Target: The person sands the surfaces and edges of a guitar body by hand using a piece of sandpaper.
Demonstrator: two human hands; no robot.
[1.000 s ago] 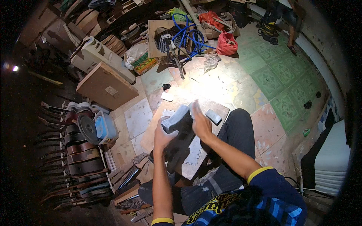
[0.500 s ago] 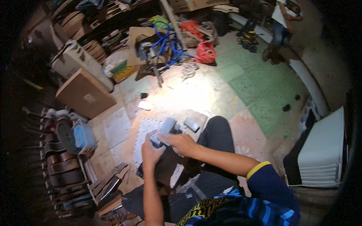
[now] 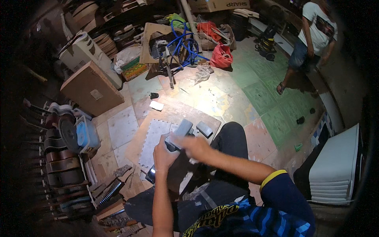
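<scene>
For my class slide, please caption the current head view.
Left hand holds a grey block, right hand blurred against it, a second block lying nearby.

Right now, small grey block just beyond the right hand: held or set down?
Set down: the small grey block lies on the brown board, apart from the left hand and right hand.

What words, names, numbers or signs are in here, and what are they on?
I don't copy out words or names, but print shows here:
Cardboard box at the top: dark lettering, readable.
Navy and blue shirt, near the bottom: yellow lettering, hard to make out.
Pale label on the brown board: too small to read.
Other person's white shirt: dark print, too unclear to read.
Grey block by the left hand: no writing visible.
</scene>
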